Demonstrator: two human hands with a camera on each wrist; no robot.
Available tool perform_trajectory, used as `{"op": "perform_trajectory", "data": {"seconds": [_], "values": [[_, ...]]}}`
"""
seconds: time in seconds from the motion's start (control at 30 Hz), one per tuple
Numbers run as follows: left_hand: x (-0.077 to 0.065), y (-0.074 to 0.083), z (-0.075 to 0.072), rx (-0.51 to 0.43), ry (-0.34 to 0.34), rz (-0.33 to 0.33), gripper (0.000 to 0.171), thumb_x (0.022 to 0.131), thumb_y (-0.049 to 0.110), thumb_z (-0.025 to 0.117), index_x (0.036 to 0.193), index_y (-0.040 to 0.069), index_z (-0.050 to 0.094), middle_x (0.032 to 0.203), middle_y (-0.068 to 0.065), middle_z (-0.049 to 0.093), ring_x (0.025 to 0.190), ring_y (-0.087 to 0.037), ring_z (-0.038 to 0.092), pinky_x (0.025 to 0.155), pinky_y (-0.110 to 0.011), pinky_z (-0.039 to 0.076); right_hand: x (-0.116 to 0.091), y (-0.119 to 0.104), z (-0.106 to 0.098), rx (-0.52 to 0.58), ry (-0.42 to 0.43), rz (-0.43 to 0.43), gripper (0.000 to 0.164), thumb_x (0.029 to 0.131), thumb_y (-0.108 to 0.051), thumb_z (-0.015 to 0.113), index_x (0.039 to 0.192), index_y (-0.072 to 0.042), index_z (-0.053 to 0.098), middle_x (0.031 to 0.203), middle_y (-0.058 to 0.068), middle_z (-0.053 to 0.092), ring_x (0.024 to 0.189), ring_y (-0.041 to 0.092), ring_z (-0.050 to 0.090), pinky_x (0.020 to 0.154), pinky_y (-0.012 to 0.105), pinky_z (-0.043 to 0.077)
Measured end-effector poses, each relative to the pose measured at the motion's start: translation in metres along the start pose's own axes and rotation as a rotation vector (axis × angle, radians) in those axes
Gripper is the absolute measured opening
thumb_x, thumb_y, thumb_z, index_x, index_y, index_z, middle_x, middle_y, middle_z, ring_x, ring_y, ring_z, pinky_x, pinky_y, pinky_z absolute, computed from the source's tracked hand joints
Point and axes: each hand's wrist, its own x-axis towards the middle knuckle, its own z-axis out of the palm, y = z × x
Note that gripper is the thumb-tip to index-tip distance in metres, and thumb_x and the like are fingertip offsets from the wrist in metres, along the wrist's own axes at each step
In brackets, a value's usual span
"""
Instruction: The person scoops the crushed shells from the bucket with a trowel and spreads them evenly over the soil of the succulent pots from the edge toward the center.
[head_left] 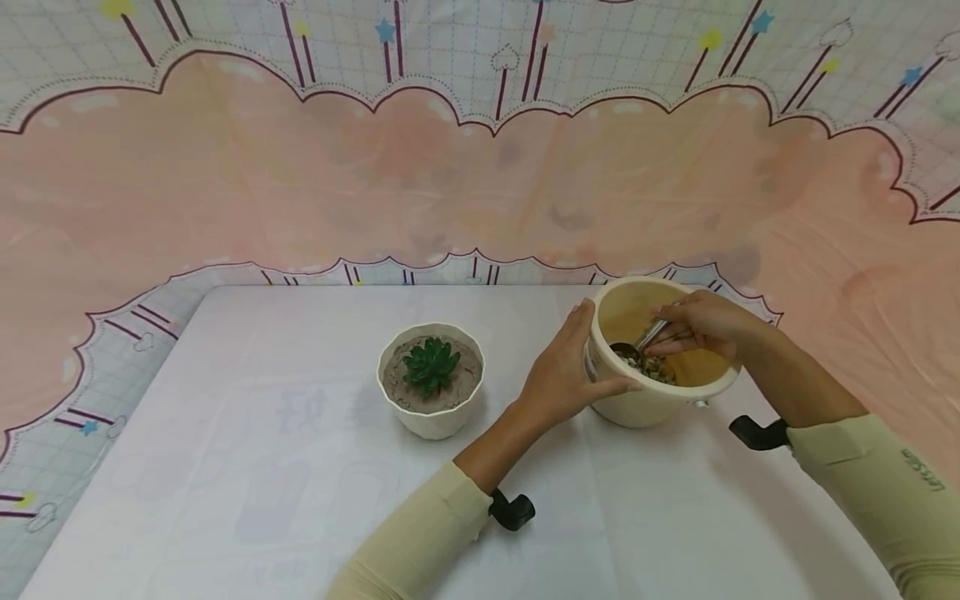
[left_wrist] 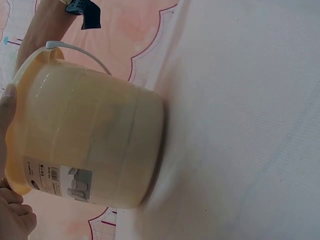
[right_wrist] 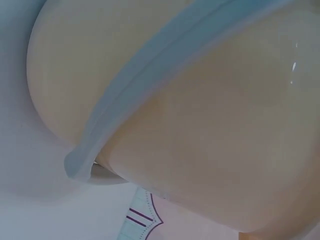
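A cream plastic bucket [head_left: 630, 408] stands toward the table's right back, tilted a little. My left hand [head_left: 558, 371] holds its left side, thumb at the near rim and fingers spread up the wall. In the left wrist view, the bucket [left_wrist: 95, 135] shows a printed label and the thumb at the rim. My right hand [head_left: 697, 325] reaches inside and grips the handle of a metal spoon [head_left: 651, 335]. The spoon's round bowl lies among small mottled pebbles [head_left: 660, 371] at the bottom. In the right wrist view the bucket [right_wrist: 210, 140] hides the right hand.
Left of the bucket, a white faceted pot [head_left: 431, 423] holds grey soil and a green succulent [head_left: 431, 365]. A pale bail handle [right_wrist: 125, 95] hangs along the bucket's outside. A white cloth covers the table [head_left: 225, 467], and a patterned curtain [head_left: 450, 183] hangs behind.
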Motion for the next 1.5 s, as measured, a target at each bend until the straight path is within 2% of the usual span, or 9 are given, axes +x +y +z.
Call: {"op": "perform_trajectory", "data": {"seconds": [0.3, 0.67, 0.77, 1.07, 1.5], "values": [[0.0, -0.002, 0.001, 0.013, 0.008, 0.009, 0.127, 0.081, 0.055, 0.089, 0.17, 0.011, 0.009, 0.174, -0.007, 0.016, 0.159, -0.018, 0.016, 0.122, -0.042, 0.03, -0.005, -0.003, -0.004, 0.052, 0.045, 0.01, 0.036, 0.115, -0.014, 0.043, 0.111, 0.014, 0.066, 0.092, 0.023, 0.077, 0.085, 0.032, 0.079, 0.081, 0.039, 0.062], [0.0, -0.003, 0.001, 0.024, 0.006, 0.029, 0.127, 0.082, 0.055, 0.089, 0.17, 0.01, 0.009, 0.174, -0.008, 0.016, 0.159, -0.021, 0.017, 0.123, -0.041, 0.03, -0.012, -0.003, -0.011, 0.232, 0.054, 0.036, 0.041, 0.116, -0.018, 0.043, 0.1, 0.003, 0.075, 0.089, 0.022, 0.077, 0.085, 0.03, 0.079, 0.083, 0.036, 0.062], [0.0, -0.003, 0.002, 0.023, 0.008, 0.032, 0.127, 0.082, 0.054, 0.089, 0.17, 0.01, 0.01, 0.174, -0.01, 0.018, 0.159, -0.021, 0.018, 0.122, -0.041, 0.03, -0.014, -0.004, -0.012, 0.27, 0.053, 0.036, 0.04, 0.115, -0.018, 0.043, 0.101, 0.003, 0.075, 0.091, 0.023, 0.077, 0.086, 0.031, 0.079, 0.084, 0.037, 0.061], [0.0, -0.002, 0.001, 0.045, 0.009, 0.021, 0.126, 0.081, 0.056, 0.088, 0.169, 0.008, 0.011, 0.174, -0.01, 0.018, 0.159, -0.024, 0.02, 0.123, -0.039, 0.028, -0.022, -0.005, -0.018, 0.476, 0.072, 0.037, 0.035, 0.115, -0.016, 0.044, 0.101, 0.002, 0.071, 0.092, 0.026, 0.076, 0.085, 0.034, 0.078, 0.083, 0.036, 0.062], [0.001, -0.001, -0.001, 0.037, 0.011, 0.026, 0.126, 0.081, 0.054, 0.089, 0.169, 0.008, 0.01, 0.174, -0.01, 0.017, 0.159, -0.022, 0.018, 0.123, -0.038, 0.027, -0.026, -0.004, -0.026, 0.605, 0.066, 0.06, 0.039, 0.115, -0.018, 0.041, 0.101, 0.004, 0.07, 0.095, 0.027, 0.075, 0.088, 0.035, 0.078, 0.086, 0.036, 0.06]]}}
